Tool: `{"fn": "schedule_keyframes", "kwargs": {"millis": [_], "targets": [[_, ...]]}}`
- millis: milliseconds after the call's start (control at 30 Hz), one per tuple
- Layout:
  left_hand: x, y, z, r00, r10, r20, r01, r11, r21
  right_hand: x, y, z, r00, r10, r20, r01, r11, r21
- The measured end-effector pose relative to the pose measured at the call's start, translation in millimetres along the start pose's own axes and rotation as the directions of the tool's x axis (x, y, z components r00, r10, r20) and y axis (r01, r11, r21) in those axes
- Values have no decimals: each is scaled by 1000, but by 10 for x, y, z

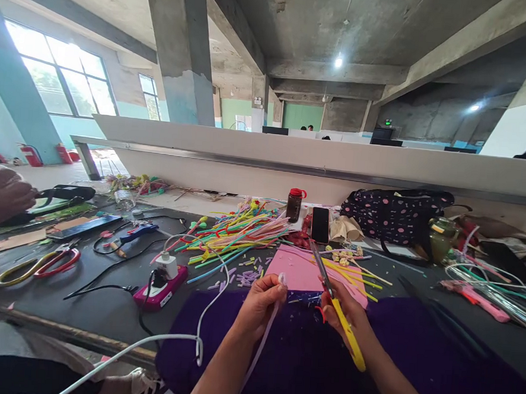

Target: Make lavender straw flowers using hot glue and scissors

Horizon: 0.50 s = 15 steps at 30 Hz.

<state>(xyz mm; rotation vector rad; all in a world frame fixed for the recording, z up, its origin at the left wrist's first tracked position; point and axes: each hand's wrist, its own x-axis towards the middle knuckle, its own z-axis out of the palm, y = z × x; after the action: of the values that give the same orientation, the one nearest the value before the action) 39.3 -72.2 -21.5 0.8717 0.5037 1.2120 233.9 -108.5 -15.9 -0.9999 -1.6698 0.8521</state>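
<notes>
My left hand (261, 298) pinches a pale lilac pipe cleaner (267, 340) near its upper end, where a small looped or bunched tip shows above the fingers. The rest of the stem hangs down past my wrist. In my right hand (349, 312) is a pair of scissors (346, 333) with yellow handles, blades pointing up and away, apart from the pipe cleaner. Just beyond both hands lies a pink sheet (285, 267) with yellow stems on it. Short purple cut pieces (247, 278) are scattered left of it, in front of a heap of colourful pipe cleaners (238, 234).
At left are a magenta power strip (161, 292) with white cable, red-and-gold-handled scissors (58, 265) and another person's hand (2, 196). Behind stand a brown bottle (294, 206), a phone (320, 225) and a patterned bag (389, 219). A pink glue gun (479, 298) lies right.
</notes>
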Motion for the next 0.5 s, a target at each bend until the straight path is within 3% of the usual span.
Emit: {"fn": "schedule_keyframes", "kwargs": {"millis": [200, 500], "targets": [[-24, 33, -10, 999, -30, -28, 32, 998, 50, -1, -3, 35, 994, 106, -23, -100, 980, 169], [-31, 53, -13, 997, -81, -10, 82, 995, 58, -14, 40, 47, 993, 118, 28, -121, 969, 214]]}}
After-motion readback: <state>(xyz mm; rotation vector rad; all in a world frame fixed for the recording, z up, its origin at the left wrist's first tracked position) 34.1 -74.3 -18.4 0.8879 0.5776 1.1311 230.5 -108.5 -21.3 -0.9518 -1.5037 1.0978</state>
